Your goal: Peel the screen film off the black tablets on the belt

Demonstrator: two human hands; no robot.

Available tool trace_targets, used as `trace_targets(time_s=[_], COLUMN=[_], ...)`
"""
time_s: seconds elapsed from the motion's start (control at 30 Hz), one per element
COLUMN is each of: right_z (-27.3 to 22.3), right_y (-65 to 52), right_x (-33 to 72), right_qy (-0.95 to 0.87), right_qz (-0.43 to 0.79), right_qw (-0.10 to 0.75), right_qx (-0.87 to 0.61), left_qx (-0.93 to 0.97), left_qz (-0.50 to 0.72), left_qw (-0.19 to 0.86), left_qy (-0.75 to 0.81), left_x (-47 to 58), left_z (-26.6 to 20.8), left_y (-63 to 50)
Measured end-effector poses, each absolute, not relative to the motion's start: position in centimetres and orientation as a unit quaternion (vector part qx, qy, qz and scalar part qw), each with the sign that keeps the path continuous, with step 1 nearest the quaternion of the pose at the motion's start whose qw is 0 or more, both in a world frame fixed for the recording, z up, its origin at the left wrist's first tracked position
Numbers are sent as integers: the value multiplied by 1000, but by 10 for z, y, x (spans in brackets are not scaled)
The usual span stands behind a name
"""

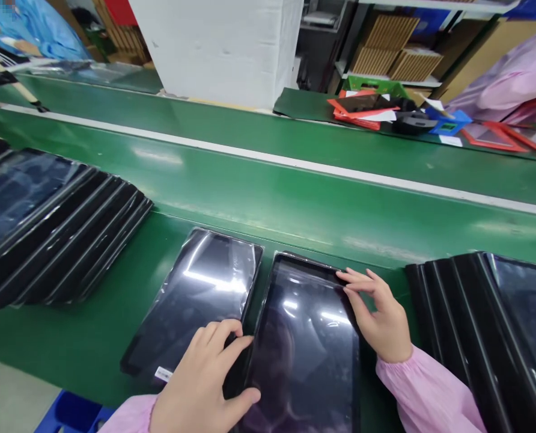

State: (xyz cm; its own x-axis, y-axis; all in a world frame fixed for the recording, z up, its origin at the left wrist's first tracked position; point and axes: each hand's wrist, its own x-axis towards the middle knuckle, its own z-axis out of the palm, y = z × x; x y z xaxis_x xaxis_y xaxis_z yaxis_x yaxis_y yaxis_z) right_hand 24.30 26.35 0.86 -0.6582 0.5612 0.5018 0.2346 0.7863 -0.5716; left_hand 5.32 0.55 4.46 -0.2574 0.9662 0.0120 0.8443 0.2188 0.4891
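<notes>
A black tablet (308, 343) lies screen up on the green work surface, directly before me. At its left edge is my left hand (205, 382), fingers curved and apart, with the thumb over the edge of the screen. My right hand (380, 316) touches the tablet's upper right corner with its fingertips; the fingers are stretched out and the thumb is near the index finger. Whether a film edge lies between them I cannot tell. Left of this tablet rests a second tablet (205, 276) under shiny, wrinkled clear film, with a small white label (163, 374) at its lower edge.
Overlapping rows of black tablets lie at the left (70, 234) and right (470, 325). Behind a white rail (295, 163) stand a large white box (218, 48) and red-edged items (362, 111). A blue bin (76, 412) is below left. Other people's sleeves show at both upper corners.
</notes>
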Motion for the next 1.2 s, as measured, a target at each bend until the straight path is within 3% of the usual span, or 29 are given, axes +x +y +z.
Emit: trace_targets(time_s=[0.17, 0.37, 0.77, 1.2], right_z=[1, 3, 2, 2], right_y=[266, 270, 270, 259], right_x=[248, 246, 243, 229], right_qy=[-811, -759, -712, -699], right_qz=[411, 490, 537, 502], right_qw=[331, 323, 345, 413], right_qx=[-253, -281, -291, -299], left_qx=[567, 563, 570, 599], left_qz=[196, 213, 231, 252], left_qw=[205, 220, 337, 301], left_qy=[773, 768, 713, 698], left_x=[51, 47, 32, 26], left_z=[47, 46, 54, 47], left_y=[10, 10, 3, -1])
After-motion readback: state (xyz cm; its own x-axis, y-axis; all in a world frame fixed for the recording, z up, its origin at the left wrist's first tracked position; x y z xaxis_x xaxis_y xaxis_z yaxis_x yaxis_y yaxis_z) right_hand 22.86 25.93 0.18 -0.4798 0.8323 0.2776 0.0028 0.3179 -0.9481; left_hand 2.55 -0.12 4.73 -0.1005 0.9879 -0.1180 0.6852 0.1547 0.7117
